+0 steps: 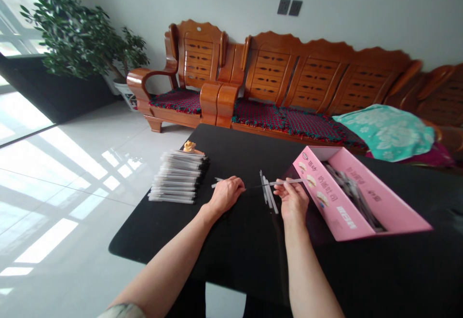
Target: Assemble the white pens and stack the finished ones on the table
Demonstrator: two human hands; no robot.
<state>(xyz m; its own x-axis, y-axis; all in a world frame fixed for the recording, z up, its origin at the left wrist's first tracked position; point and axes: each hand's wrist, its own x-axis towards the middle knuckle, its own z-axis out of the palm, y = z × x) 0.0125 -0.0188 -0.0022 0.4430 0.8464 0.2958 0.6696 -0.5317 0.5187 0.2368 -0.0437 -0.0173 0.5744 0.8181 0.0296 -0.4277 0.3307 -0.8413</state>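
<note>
My left hand point(226, 193) rests on the black table point(231, 255), fingers curled round a clear pen barrel whose end pokes out to the left. My right hand point(293, 199) pinches a thin white pen point(285, 182) that points right toward the pink box point(347, 214). A thin dark refill seems to run between the two hands. A few clear pen barrels point(268, 193) lie on the table between my hands. A stack of finished pens point(179, 182) sits at the table's left edge.
The pink box holds several dark pen parts. A small orange figure point(189, 147) stands behind the pen stack. Beyond the table stand a wooden armchair point(181, 76) and a long bench point(318, 86) with a teal cloth point(387, 132). A potted plant point(79, 38) stands by the window.
</note>
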